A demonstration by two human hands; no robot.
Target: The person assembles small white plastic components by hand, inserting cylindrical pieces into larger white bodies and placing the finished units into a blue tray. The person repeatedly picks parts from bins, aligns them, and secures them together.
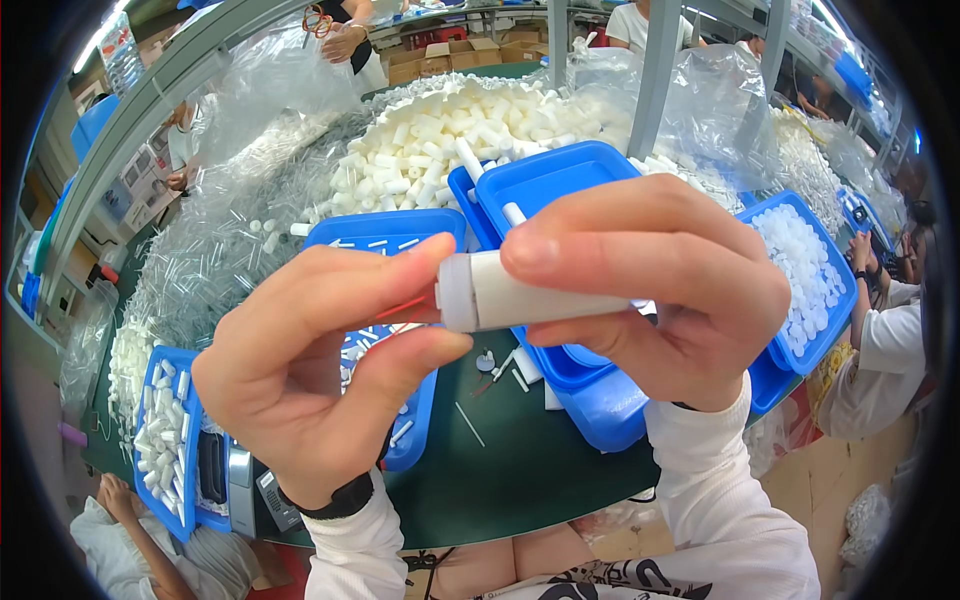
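Note:
Between my hands, close to the camera, is a white cylinder with a translucent whitish cap on its left end. My right hand is closed around the cylinder's body, fingers on top and thumb below. At the capped end, my left hand pinches the cap's edge between thumb and finger. Thin red wires show between those fingers and run toward the cap. Part of the cylinder's right end is hidden by my right fingers.
Blue trays of small parts stand on the dark green table. Behind them rises a heap of white cylinders, with clear plastic tubes to its left. A tray of translucent caps lies right. Co-workers sit at both sides.

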